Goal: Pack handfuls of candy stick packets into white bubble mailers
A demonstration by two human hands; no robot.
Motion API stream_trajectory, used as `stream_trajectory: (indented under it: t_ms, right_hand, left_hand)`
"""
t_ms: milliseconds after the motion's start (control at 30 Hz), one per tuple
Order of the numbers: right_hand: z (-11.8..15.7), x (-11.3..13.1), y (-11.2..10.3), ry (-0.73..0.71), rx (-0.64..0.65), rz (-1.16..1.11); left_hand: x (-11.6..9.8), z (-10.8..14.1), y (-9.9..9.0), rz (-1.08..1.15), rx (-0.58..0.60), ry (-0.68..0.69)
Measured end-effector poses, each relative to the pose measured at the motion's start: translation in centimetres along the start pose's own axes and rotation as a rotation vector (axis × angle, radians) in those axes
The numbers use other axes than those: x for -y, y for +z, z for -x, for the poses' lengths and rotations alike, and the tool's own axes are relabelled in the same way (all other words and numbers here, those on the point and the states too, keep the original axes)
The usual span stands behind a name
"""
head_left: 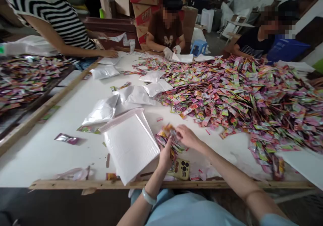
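My left hand (166, 155) is closed around a bunch of small, colourful snack packets (161, 139) just above the table. At the right side of that bunch is my right hand (187, 137), fingers curled in and slightly blurred at a packet near the top. To the left of my hands lies a stack of flat white padded mailers (130, 145). Below the bunch, partly covered, a phone in a yellow case (183, 169) rests by the table edge. A large heap of the same kind of packets (227, 94) spreads over the right side.
Several filled silvery-white pouches (101, 110) lie beyond the mailers. A single purple packet (66, 138) is on the left. Wooden strips (101, 185) edge the table (30, 162). Three other people are around it; one wears white gloves (168, 53). Red cartons (144, 13) stand behind.
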State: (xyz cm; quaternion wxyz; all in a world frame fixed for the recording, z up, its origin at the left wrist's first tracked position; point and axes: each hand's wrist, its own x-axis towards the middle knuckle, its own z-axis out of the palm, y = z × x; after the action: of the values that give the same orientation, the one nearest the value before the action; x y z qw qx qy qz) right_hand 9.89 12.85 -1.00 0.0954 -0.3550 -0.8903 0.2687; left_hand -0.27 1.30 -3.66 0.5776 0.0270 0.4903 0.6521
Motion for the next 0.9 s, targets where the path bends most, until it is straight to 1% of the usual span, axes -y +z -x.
stream_trajectory:
  t_ms: [33,67,100,133,167,200,233,267,300,367,400,467,533,600,667,733,800,833,900]
  right_hand:
    - [1.8,-0.5,-0.4,-0.07,0.079,-0.046]
    - [3.0,-1.3,-1.0,-0.119,0.141,-0.091]
    - [3.5,-2.3,-1.9,-0.131,0.161,-0.116]
    - [3.4,-3.6,-3.0,-0.103,0.132,-0.104]
    - [2.7,-5.1,-4.2,-0.049,0.061,-0.069]
    - [1.6,-6.6,-5.5,0.03,-0.054,0.032]
    - [0.3,-8.1,-6.7,0.119,-0.161,0.184]
    - [-1.1,-9.5,-7.6,0.203,-0.214,0.327]
    - [-2.3,-10.6,-8.3,0.263,-0.233,0.44]
    - [-3.9,-11.9,-8.5,0.32,-0.207,0.554]
    - [-4.0,-12.0,-8.2,0.319,-0.188,0.565]
    - [-3.0,-11.6,-6.9,0.291,-0.173,0.561]
    - [-0.4,-10.7,-5.4,0.248,-0.154,0.572]
    - [3.4,-10.0,-4.2,0.183,-0.111,0.538]
    - [7.7,-10.2,-3.7,0.098,-0.03,0.438]
    - [12.0,-11.3,-4.3,0.03,0.076,0.324]
    - [16.0,-13.1,-5.8,0.025,0.153,0.255]
    - [17.8,-14.0,-6.8,0.044,0.168,0.237]
    - [20.7,-15.5,-8.8,0.098,0.156,0.223]
  left_hand:
    - [0.0,0.1,0.2,-0.003,-0.006,0.034]
    - [0.1,0.2,0.5,-0.007,0.003,0.066]
    - [0.1,0.3,0.7,-0.014,0.02,0.082]
    - [0.2,0.4,0.8,-0.023,0.035,0.086]
    - [0.2,0.4,0.8,-0.03,0.05,0.08]
    - [0.2,0.5,0.8,-0.034,0.059,0.06]
    - [0.2,0.6,0.7,-0.038,0.061,0.031]
    - [0.1,0.7,0.6,-0.043,0.052,0.007]
    - [0.1,0.7,0.5,-0.053,0.039,-0.008]
    - [-0.2,1.0,0.3,-0.086,0.046,-0.016]
    - [-0.3,1.1,0.3,-0.105,0.078,-0.02]
    - [-0.5,1.4,0.2,-0.134,0.178,-0.033]
    - [-0.8,1.6,0.2,-0.138,0.242,-0.038]
    - [-0.9,1.6,0.2,-0.123,0.228,-0.03]
    - [-1.1,1.4,0.3,-0.111,0.183,-0.032]
    - [-1.1,1.3,0.4,-0.106,0.143,-0.058]
    - [-1.1,1.2,0.5,-0.104,0.123,-0.091]
    - [-1.1,1.2,0.6,-0.102,0.119,-0.102]
    - [-1.1,1.3,0.8,-0.093,0.119,-0.107]
